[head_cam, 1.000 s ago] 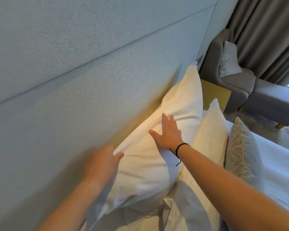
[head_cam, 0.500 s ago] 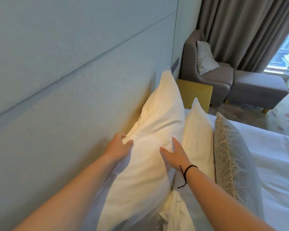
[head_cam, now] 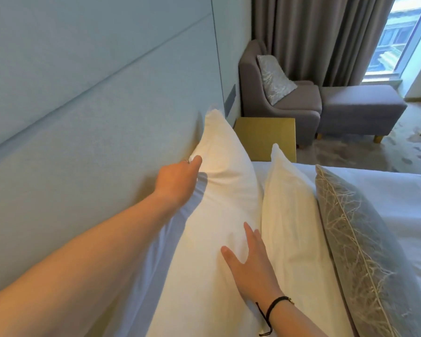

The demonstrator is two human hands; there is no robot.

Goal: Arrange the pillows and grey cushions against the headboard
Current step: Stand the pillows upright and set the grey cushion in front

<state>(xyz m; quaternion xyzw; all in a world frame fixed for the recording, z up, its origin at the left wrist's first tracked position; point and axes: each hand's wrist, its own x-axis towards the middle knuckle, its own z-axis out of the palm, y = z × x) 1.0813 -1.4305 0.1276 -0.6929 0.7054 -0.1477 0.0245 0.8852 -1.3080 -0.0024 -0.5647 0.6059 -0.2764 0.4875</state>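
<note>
A large white pillow [head_cam: 219, 215] stands on edge against the pale blue padded headboard [head_cam: 83, 117], its upper corner pointing up the panel. The left hand [head_cam: 178, 181] reaches along the headboard side of this pillow and grips its upper back edge, thumb on the fabric, the other fingers tucked behind between pillow and headboard; a thin ring shows on one finger. The right hand [head_cam: 250, 266] lies flat and spread on the pillow's front face, lower down, palm pressing the fabric and grasping nothing. A black cord bracelet [head_cam: 274, 306] circles the right wrist.

Just beside the first pillow, on the side away from the headboard, a second white pillow [head_cam: 292, 215] also stands on edge, leaning against the first. Next outward from the headboard, touching the second pillow, stands a grey cushion [head_cam: 357, 239] with a pale branching pattern and a light piped edge. White bedding [head_cam: 404, 198] spreads out beyond the cushion, further from the headboard.

Past the far end of the headboard sits a gold-toned bedside table [head_cam: 265, 137], just behind the pillows' upper corners. Beyond it, well apart from the headboard, a grey armchair [head_cam: 277, 93] holds another patterned grey cushion [head_cam: 275, 79] leaning in its seat, with a matching footstool [head_cam: 360, 108] pushed up to it. Brown-grey curtains [head_cam: 321, 37] hang behind the chair, and a window [head_cam: 404, 37] shows at their edge.
</note>
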